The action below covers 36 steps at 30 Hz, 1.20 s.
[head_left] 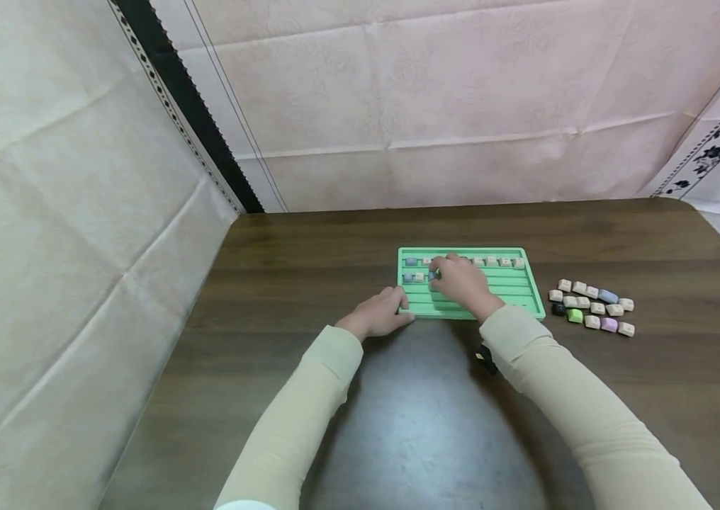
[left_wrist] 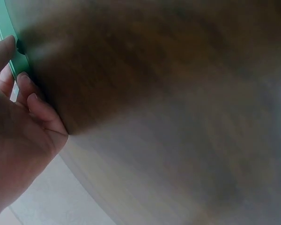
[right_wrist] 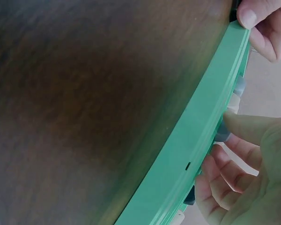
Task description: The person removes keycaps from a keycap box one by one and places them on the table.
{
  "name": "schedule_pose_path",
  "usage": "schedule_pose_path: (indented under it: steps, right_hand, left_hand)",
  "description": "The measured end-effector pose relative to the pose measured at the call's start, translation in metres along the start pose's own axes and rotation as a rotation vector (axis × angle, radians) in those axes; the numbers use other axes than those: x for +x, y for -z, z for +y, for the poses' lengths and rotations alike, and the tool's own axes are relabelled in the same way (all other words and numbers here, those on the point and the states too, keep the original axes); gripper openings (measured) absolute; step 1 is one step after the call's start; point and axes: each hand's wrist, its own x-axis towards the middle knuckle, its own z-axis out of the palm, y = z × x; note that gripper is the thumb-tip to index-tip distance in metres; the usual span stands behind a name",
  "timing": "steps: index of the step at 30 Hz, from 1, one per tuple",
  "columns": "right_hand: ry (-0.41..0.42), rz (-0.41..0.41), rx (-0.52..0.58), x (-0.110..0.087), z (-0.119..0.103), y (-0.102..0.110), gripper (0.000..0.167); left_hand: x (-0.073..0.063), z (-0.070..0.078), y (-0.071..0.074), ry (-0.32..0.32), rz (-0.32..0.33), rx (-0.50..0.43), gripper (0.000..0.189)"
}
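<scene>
A green tray [head_left: 513, 290] with raised ridges lies on the table, keycaps standing along its two far rows. At its near left corner my left hand [head_left: 380, 313] grips the edge between thumb and fingers. My right hand [head_left: 462, 283] is over the tray's second row. Between its thumb and index finger, a blue-grey keycap [right_wrist: 223, 132] is pinched at the ridge. To its left in that row sit a white keycap [head_left: 419, 277] and a blue one [head_left: 407, 278]. The right hand hides part of the far row.
Right of the tray, loose keycaps lie in rough rows on the wooden table [head_left: 653, 397], mostly white, with a blue [head_left: 608, 296], a green [head_left: 575, 316], a purple [head_left: 609, 324] and a black one [head_left: 558, 309]. Pale cloth [head_left: 462, 106] hangs behind and at the left.
</scene>
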Motion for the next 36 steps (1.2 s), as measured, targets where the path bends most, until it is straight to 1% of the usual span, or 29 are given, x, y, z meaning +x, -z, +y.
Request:
schedule_pose_path:
  steps: [5,13,18,24,29,36]
  right_hand:
    - [-0.010,0.008,-0.031,0.001,0.000,0.000,0.029]
    - [-0.010,0.025,-0.052,0.002,-0.001,-0.001,0.027]
    - [0.006,0.043,-0.062,0.001,0.000,0.000,0.023]
    - [0.021,0.069,-0.022,-0.002,0.002,0.001,0.022]
    - [0.023,0.067,0.028,-0.004,0.005,0.005,0.026]
    - [0.019,0.081,0.029,-0.011,0.018,0.019,0.027]
  left_hand:
    - [0.000,0.002,0.001,0.009,-0.008,0.003,0.021]
    - [0.001,0.003,0.002,0.002,-0.012,-0.004,0.021]
    - [0.001,0.003,0.001,0.004,-0.014,-0.002,0.021]
    - [0.001,0.003,0.001,0.001,-0.012,-0.008,0.021]
    - [0.000,0.002,0.002,0.003,-0.012,-0.018,0.021]
    - [-0.001,0.001,0.002,0.001,-0.009,-0.015,0.022]
